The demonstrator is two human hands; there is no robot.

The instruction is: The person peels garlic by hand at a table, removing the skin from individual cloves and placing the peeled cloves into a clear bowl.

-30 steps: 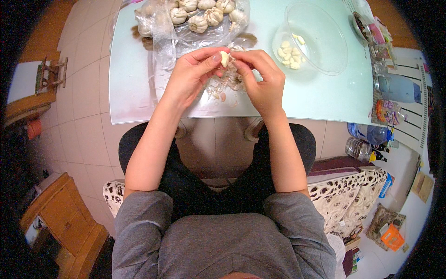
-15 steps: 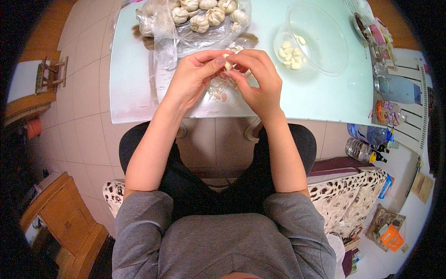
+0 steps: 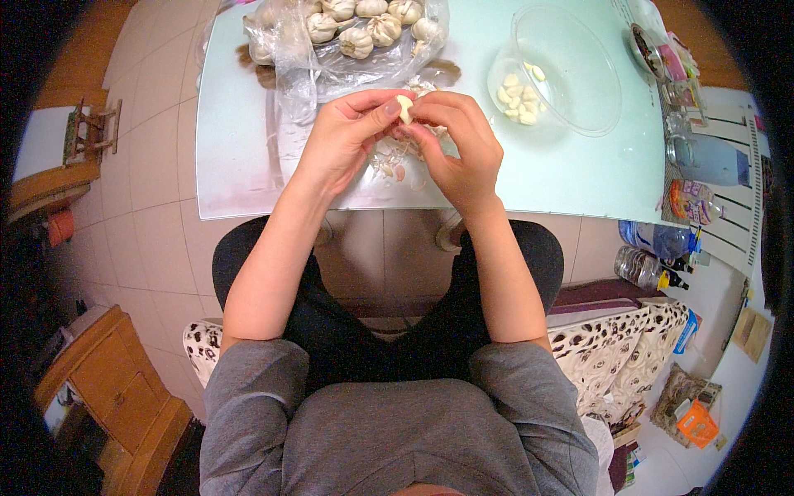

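Observation:
Between the fingertips of both my hands is a pale garlic clove, its smooth side showing. My left hand pinches it between thumb and forefinger. From the other side my right hand closes its thumb and fingers against the clove's right edge. Bits of garlic skin lie on the table under my hands. Beyond them, a clear plastic bag holds several whole garlic bulbs. To the right, a clear plastic bowl contains several peeled cloves.
The pale glass table ends just in front of my knees. Along its right side stand a bluish plastic jug, a bottle with an orange label and a bowl. A spotted fabric seat is at lower right.
The clove now shows more of its smooth pale surface between my fingertips. My right fingers have shifted slightly; both arms stay almost in place.

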